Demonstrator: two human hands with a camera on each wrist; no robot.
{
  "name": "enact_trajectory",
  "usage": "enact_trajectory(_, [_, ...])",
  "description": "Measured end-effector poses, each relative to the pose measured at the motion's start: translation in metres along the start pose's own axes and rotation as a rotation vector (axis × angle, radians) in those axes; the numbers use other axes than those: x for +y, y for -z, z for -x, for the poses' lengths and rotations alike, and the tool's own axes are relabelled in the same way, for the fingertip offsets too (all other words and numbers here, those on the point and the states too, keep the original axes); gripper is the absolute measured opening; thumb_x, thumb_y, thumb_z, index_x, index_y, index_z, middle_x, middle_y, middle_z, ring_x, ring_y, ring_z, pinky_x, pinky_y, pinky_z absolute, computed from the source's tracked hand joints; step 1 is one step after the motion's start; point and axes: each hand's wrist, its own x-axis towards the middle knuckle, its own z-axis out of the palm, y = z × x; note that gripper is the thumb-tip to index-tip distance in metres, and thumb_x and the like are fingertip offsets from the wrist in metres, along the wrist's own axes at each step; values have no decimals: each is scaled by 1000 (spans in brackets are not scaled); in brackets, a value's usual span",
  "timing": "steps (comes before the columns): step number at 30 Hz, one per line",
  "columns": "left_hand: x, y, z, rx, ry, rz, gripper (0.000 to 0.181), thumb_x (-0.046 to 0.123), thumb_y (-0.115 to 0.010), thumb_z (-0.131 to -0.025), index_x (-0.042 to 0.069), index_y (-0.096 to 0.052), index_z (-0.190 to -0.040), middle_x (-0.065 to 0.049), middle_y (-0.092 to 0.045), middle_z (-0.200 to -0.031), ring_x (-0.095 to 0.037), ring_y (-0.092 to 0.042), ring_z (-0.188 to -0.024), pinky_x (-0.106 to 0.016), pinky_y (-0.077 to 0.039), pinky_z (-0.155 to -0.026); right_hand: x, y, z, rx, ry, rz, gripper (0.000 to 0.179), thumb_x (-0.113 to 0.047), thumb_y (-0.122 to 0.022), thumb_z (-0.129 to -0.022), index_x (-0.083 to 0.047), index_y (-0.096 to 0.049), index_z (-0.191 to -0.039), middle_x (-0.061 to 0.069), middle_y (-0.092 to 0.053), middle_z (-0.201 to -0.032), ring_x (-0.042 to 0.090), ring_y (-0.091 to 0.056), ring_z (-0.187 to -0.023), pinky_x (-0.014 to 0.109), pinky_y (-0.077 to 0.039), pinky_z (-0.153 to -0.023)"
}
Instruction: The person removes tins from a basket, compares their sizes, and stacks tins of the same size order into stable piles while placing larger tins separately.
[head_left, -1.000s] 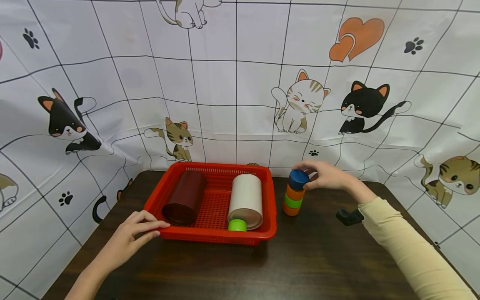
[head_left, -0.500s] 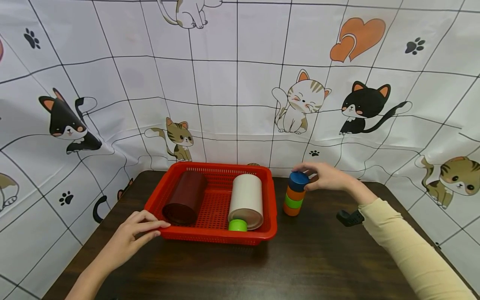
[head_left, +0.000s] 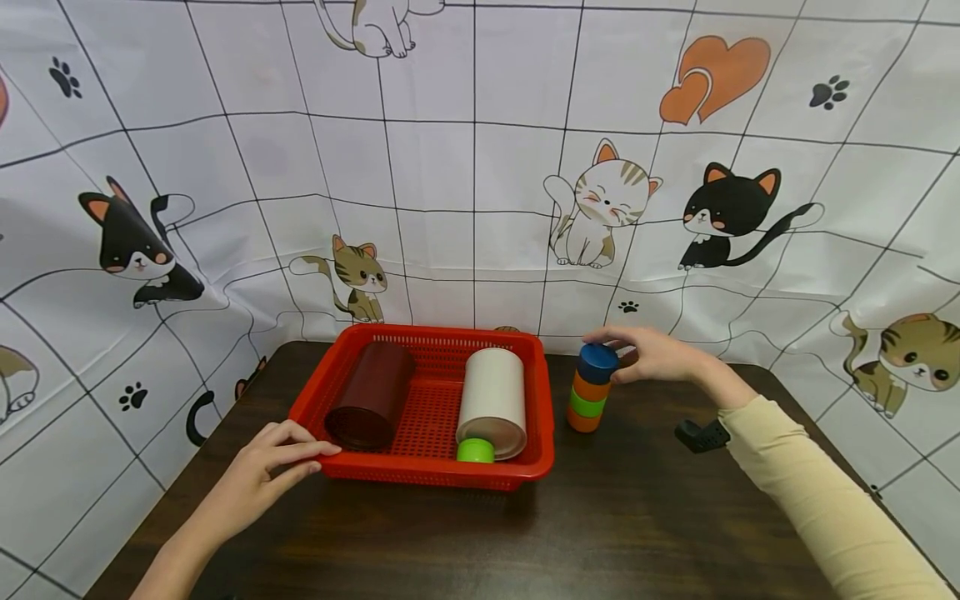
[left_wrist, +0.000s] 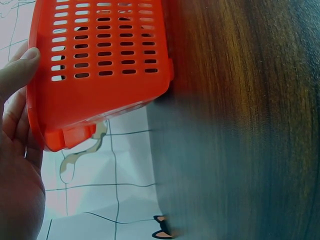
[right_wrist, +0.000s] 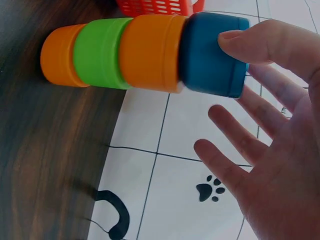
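Pinching the blue cylinder (head_left: 597, 363) between thumb and fingers, the right hand (head_left: 660, 354) had its grip at the top of an upright stack, above orange, green and orange cylinders (right_wrist: 152, 52) on the table (head_left: 637, 517). The left hand (head_left: 262, 471) pinched the red basket's (head_left: 420, 468) rim.

I can read no letters, numbers, labels or brands on the coloured stack (head_left: 588, 402) in my right grip (head_left: 658, 354), nor on the red basket (head_left: 420, 471) that my left grip (head_left: 262, 471) holds at its eight o'clock corner. The only marks I can make out are wordless symbols printed on the wall sheet (head_left: 427, 167). From the middle of the head view, orange hearts (head_left: 731, 71) lie just short of two o'clock, and paw prints (head_left: 828, 92) at two, three, ten and between eight and nine o'clock.
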Motion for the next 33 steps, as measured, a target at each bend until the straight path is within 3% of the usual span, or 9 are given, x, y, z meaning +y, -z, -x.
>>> enact_trajectory(7, [0,0,0,3,-6,1,46,0,-80,-75,30,-75,-109,17,-57,-96,3,-41,-95,-16,-35,-73,-10,5,-4,12,36,57,66,-6,-69,-85,-10,-46,-146,14,-47,-151,41,-42,-136,67,-35,-107])
enact_trajectory(20, [0,1,1,-1,3,-2,46,1,-80,-75,31,-75,-110,18,-57,-97,3,-41,-95,-18,-38,-71,-35,8,-21,2,25,144,57,-10,-67,-88,-23,-53,-141,7,-52,-147,34,-44,-137,63,-33,-111])
enact_trajectory(33, [-2,0,1,0,-7,17,46,1,-80,-76,31,-74,-111,18,-57,-97,3,-42,-95,-14,-35,-72,-73,-8,-50,-153,126,295,45,-9,-65,-86,-17,-62,-130,2,-60,-138,29,-50,-134,54,-38,-111])
